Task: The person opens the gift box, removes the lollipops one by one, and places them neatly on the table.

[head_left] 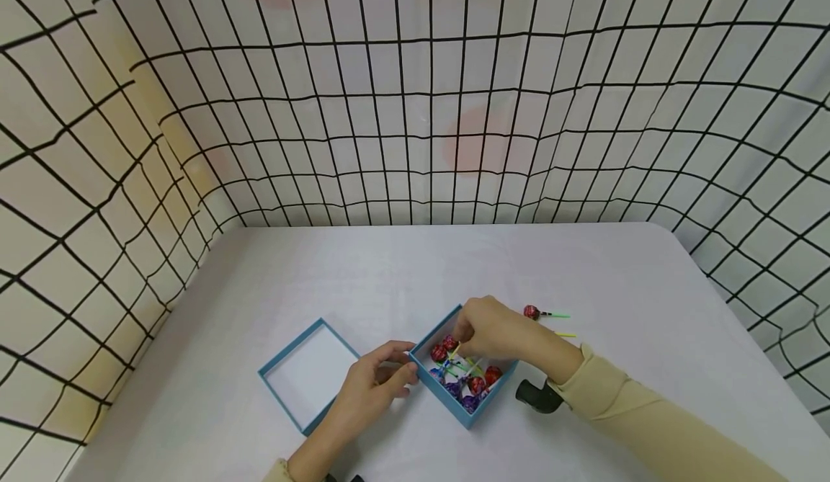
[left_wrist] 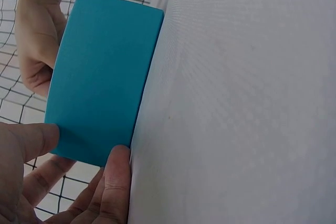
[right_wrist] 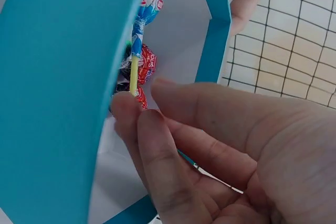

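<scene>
A blue open box (head_left: 443, 393) sits on the table with several wrapped lollipops (head_left: 439, 353) inside, red, purple and blue. My left hand (head_left: 366, 390) grips its left corner, the thumb (left_wrist: 42, 139) at the upper edge of one side and a finger low on that side. Over the box's far right part, my right hand (head_left: 488, 327) reaches in. In the right wrist view its fingertips are right at the yellow stick (right_wrist: 134, 74) of a blue-wrapped lollipop (right_wrist: 153, 4), with a gap between thumb and index finger.
A shallow blue lid (head_left: 283, 401) with a white inside lies left of the box, beside my left forearm. Right of the box are a red lollipop (head_left: 532, 313) with a green stick and another yellow stick (head_left: 565, 335). Black netting (head_left: 431, 97) stands around the white table (head_left: 402, 266).
</scene>
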`<state>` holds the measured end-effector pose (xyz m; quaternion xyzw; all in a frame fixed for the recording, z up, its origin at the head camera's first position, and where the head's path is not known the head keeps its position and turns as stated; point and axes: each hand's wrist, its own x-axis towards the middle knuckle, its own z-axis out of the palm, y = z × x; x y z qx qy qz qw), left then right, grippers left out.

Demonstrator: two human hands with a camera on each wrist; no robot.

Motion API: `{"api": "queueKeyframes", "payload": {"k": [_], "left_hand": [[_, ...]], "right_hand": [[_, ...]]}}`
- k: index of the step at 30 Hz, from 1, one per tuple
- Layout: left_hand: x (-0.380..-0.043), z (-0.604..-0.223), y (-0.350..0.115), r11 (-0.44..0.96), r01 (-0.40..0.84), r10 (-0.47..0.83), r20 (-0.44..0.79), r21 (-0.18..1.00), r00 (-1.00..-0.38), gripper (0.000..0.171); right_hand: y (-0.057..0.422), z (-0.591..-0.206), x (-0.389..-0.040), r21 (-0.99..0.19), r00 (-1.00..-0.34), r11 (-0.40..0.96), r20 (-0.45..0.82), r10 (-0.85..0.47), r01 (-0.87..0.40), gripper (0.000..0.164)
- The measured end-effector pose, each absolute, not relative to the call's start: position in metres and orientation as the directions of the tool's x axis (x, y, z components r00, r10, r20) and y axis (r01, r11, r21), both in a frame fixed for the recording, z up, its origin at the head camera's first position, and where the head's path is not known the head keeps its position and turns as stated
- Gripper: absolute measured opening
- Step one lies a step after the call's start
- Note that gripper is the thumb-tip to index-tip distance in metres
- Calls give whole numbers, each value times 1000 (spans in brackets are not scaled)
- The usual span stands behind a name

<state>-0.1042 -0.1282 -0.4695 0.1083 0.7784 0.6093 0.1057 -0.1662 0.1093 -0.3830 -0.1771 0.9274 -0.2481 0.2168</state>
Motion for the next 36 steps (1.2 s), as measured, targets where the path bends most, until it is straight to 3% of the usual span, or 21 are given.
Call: {"api": "queueKeyframes", "payload": {"k": [4,9,18,36], "left_hand": [[-104,-469,-128,228,44,299,-27,973,-954,33],[-104,-470,-128,237,41,298,-33,971,-954,33],[-104,-470,-128,238,46,298,-28,970,-954,32],[-103,-468,-128,201,46,300,-17,979,-954,35]], "right_hand": [[110,-382,-164,-556,-855,801,-283,-434,-222,5],[111,-381,-162,-585,-851,778,-266,-452,-230,12],[121,-382,-166,-664,-805,692,-227,-547,-283,10],[144,-389,-174,-797,-798,564,-190,-573,-215,10]]}}
